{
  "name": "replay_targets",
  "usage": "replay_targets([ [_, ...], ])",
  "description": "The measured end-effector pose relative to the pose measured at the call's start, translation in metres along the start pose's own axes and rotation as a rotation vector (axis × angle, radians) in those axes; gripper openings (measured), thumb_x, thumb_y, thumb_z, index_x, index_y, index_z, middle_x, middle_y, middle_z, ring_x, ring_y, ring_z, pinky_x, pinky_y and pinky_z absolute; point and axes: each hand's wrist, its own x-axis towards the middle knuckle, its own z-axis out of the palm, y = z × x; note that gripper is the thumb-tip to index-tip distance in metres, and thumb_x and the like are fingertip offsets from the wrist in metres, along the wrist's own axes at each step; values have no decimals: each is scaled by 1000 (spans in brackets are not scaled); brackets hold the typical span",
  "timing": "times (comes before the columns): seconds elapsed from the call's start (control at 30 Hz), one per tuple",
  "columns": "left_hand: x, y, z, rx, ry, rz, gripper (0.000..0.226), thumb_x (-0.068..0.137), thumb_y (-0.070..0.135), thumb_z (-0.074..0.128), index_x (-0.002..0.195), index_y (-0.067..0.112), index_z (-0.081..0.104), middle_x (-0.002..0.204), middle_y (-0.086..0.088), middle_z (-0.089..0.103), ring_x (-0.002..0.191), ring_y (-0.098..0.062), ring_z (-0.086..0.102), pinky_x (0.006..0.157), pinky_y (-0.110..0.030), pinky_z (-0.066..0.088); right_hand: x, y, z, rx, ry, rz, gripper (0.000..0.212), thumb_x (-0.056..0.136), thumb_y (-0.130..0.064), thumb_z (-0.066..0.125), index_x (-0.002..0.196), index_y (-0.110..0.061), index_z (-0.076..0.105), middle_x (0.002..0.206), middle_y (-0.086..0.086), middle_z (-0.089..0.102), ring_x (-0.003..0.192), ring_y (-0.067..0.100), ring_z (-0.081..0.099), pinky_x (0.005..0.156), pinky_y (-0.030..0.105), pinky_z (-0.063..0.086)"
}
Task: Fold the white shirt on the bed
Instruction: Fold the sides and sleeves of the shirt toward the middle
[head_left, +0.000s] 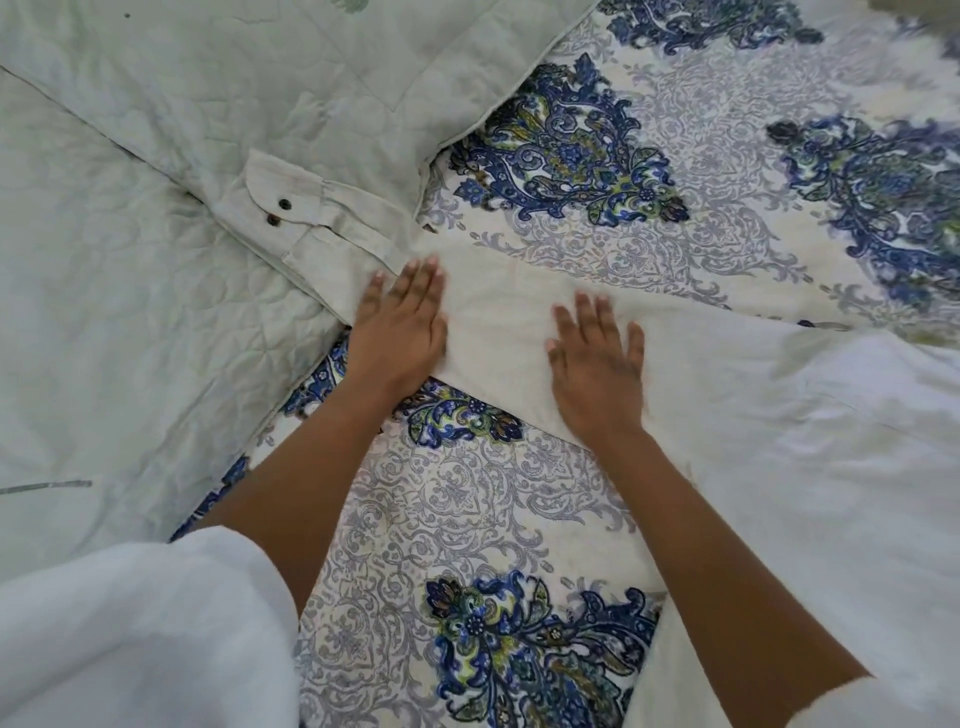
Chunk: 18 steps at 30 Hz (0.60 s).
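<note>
The white shirt lies spread over the right side of the bed. Its long sleeve stretches out to the left, ending in a buttoned cuff with two dark buttons. My left hand lies flat with straight fingers on the sleeve just short of the cuff. My right hand presses flat on the sleeve closer to the shirt's body. Neither hand grips the cloth.
The bed carries a cream sheet with blue and green floral patterns. A pale green quilted pillow and a quilted cover fill the left side. My own white sleeve hangs at the lower left.
</note>
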Motion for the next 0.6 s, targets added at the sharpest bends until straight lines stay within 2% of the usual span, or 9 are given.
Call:
replay_targets([
  [0.1,-6,29,-8,-118,99,44,59,96,38,8,150,15,1,157,5,-5,145,-10,-4,116,-33,-8,-10,2,-13,82,14,54,48,101,-34,23,148,-21,22,159,-2,8,146,12,0,116,40,-5],
  [0.2,-21,47,2,-94,9,203,65,90,45,-4,149,17,-5,157,2,-6,140,-4,-11,114,-29,-10,-32,1,-12,63,-37,-53,55,97,-39,13,149,-22,15,159,-3,5,146,12,0,116,38,-5],
  [0.3,-27,41,10,-114,-46,28,58,99,41,7,149,15,-6,157,-1,-10,143,-10,-11,116,-34,-8,-54,29,-9,42,-20,41,68,89,-46,3,150,-18,10,159,0,6,146,13,3,116,36,-2],
  [0.37,-32,48,8,-88,-19,-46,58,99,38,10,149,10,-1,158,-5,-6,145,-16,-6,117,-36,-6,-64,41,-14,100,5,143,69,89,-47,7,150,-14,7,159,2,7,146,14,4,117,35,-3],
  [0.4,-34,60,5,-92,9,-29,60,97,38,9,149,9,4,158,-7,-2,146,-18,-2,117,-37,-5,-68,42,-17,132,7,165,68,90,-46,10,150,-14,6,159,4,6,146,15,3,117,35,-3],
  [0.53,-52,132,4,-144,8,324,67,90,41,2,149,12,7,158,-3,4,144,-13,-1,116,-33,-5,-94,44,-27,198,4,108,65,90,-40,13,149,-11,14,158,7,12,146,18,9,117,33,0],
  [0.6,-62,153,9,-175,-49,422,65,90,42,1,149,16,6,158,1,4,143,-9,-2,117,-33,-2,-110,59,-34,233,64,170,60,91,-31,20,147,-10,21,156,8,19,145,20,16,117,32,4],
])
